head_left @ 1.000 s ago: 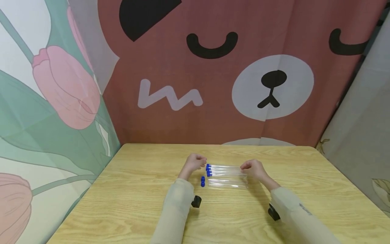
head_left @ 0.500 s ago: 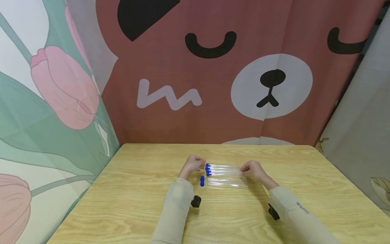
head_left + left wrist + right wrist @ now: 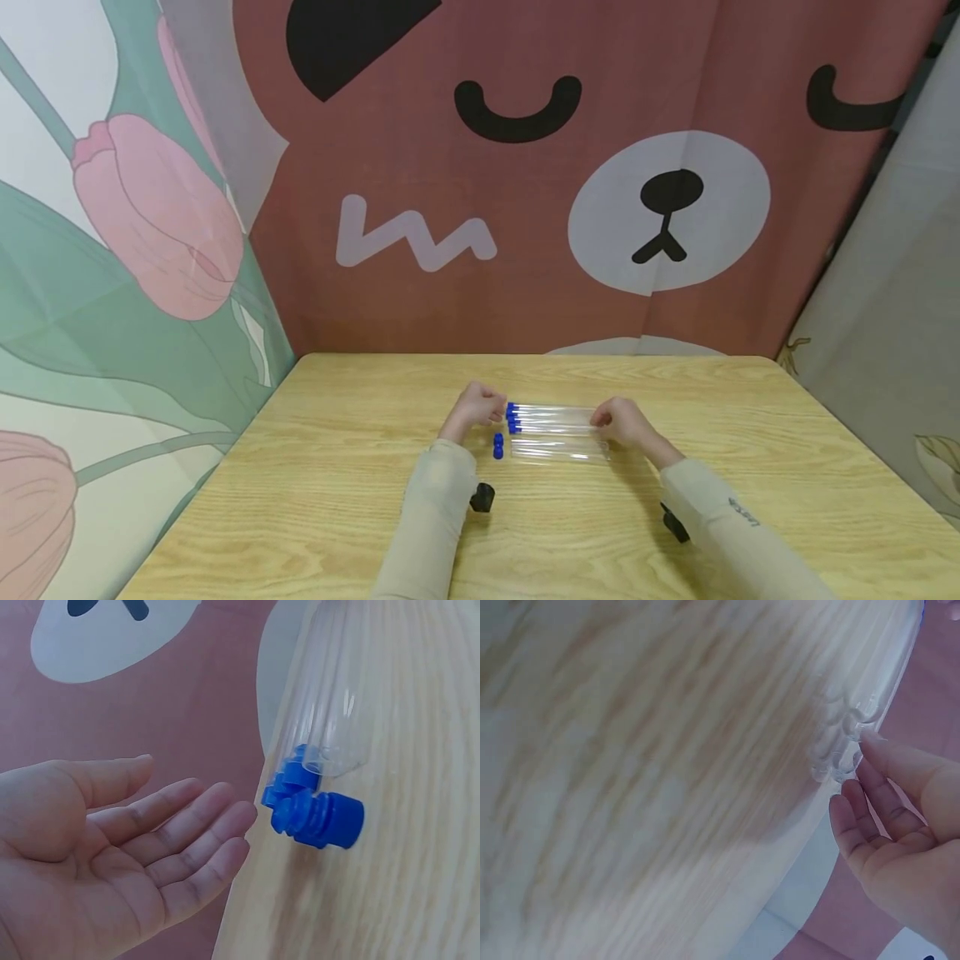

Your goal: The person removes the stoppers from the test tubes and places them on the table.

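Several clear test tubes with blue stoppers (image 3: 555, 414) lie side by side on the table, their stoppered ends to the left. Nearer the front are clear tubes without stoppers (image 3: 558, 452), beside two loose blue stoppers (image 3: 498, 446). My left hand (image 3: 478, 406) hovers just left of the stoppered ends; in the left wrist view its fingers are relaxed, slightly bent and hold nothing. At the tubes' right ends, my right hand (image 3: 621, 418) pinches the rounded end of a test tube (image 3: 847, 761) between thumb and fingers.
The light wood table (image 3: 300, 500) reaches back to a reddish bear-print curtain (image 3: 412, 308). Flower-print cloth (image 3: 150, 350) hangs at the left. A dark wrist device (image 3: 483, 497) shows beside the left sleeve, another (image 3: 674, 523) beside the right.
The right hand has shifted very slightly toward the front at the tube ends. The left hand stays almost where it was, and the tubes and loose stoppers keep their places.
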A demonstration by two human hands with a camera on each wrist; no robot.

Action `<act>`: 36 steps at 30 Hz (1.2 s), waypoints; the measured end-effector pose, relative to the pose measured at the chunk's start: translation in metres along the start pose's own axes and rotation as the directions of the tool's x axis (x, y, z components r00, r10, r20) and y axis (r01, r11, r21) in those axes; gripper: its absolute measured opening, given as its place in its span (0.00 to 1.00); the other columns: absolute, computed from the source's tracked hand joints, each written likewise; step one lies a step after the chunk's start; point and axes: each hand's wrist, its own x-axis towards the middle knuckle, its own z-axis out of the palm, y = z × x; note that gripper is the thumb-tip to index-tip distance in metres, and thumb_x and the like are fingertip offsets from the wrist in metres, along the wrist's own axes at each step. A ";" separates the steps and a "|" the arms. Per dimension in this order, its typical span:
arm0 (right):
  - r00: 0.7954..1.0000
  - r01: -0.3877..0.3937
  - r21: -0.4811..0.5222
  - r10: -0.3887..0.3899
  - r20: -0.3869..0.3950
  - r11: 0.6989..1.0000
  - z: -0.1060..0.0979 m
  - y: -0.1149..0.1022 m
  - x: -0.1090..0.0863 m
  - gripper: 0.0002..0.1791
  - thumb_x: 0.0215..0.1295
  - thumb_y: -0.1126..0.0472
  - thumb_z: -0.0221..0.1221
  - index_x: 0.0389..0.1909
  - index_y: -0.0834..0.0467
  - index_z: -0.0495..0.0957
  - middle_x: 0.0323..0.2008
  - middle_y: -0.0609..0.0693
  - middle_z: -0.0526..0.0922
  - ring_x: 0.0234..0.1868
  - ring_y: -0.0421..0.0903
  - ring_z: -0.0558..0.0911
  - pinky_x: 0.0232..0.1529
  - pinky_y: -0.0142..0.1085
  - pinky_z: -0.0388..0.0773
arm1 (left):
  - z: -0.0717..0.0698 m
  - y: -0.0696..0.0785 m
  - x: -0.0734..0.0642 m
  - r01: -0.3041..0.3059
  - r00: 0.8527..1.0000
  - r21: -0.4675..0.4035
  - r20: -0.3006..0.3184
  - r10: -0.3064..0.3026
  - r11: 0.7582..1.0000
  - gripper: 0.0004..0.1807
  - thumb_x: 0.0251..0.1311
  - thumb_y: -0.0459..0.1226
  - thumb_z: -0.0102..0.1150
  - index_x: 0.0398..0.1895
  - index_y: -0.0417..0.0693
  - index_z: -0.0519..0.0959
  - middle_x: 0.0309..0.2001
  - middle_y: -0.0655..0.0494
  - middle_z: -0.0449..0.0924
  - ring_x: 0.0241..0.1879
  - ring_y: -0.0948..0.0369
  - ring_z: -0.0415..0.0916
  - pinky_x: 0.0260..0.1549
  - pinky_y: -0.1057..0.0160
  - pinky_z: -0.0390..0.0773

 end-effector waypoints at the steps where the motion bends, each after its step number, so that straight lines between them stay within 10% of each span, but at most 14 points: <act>1: 1.000 -0.004 -0.003 0.004 0.008 1.000 0.000 0.000 0.000 0.06 0.40 0.77 0.65 0.21 0.68 0.80 0.22 0.53 0.79 0.24 0.46 0.76 0.26 0.35 0.75 | 0.000 -0.001 0.000 0.008 1.000 0.002 0.002 -0.008 1.000 0.14 0.62 0.35 0.50 0.38 0.28 0.76 0.31 0.41 0.78 0.33 0.51 0.78 0.32 0.59 0.78; 36: 1.000 -0.004 0.060 0.003 0.013 0.998 0.003 0.006 -0.006 0.07 0.46 0.76 0.62 0.30 0.71 0.80 0.28 0.58 0.81 0.27 0.45 0.76 0.26 0.32 0.74 | 0.001 -0.019 0.004 0.067 0.998 -0.006 0.008 -0.067 0.998 0.13 0.60 0.34 0.52 0.36 0.27 0.76 0.28 0.42 0.80 0.26 0.55 0.79 0.25 0.63 0.78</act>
